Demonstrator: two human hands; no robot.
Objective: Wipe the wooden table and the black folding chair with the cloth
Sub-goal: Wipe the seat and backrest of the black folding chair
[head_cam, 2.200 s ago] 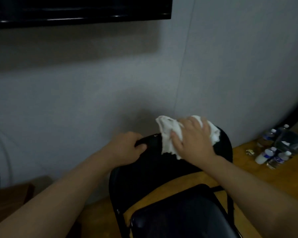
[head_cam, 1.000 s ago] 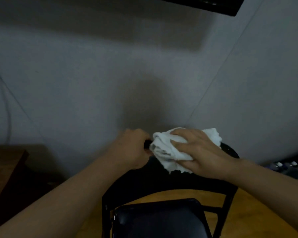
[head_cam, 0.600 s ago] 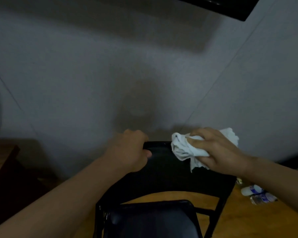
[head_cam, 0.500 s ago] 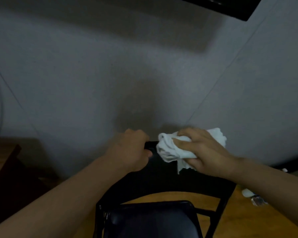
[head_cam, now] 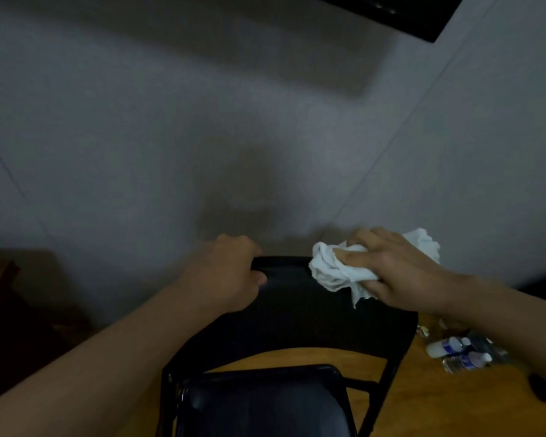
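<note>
left hand (head_cam: 224, 272) grips the chair (head_cam: 297, 310) top; right hand (head_cam: 397, 272) clutches the cloth (head_cam: 331, 269); bottle (head_cam: 448, 346) labels unreadable.

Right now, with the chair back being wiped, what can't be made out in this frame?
- Head view: chair legs, cut off by the bottom edge.
- Bottle labels: too small and blurred.
- Cloth underside and the backrest under it: hidden by the right hand.
- Left hand fingers: curled behind the backrest.

A wooden floor (head_cam: 423, 402) carries the black folding chair (head_cam: 297, 320) and several small bottles (head_cam: 454, 351).
</note>
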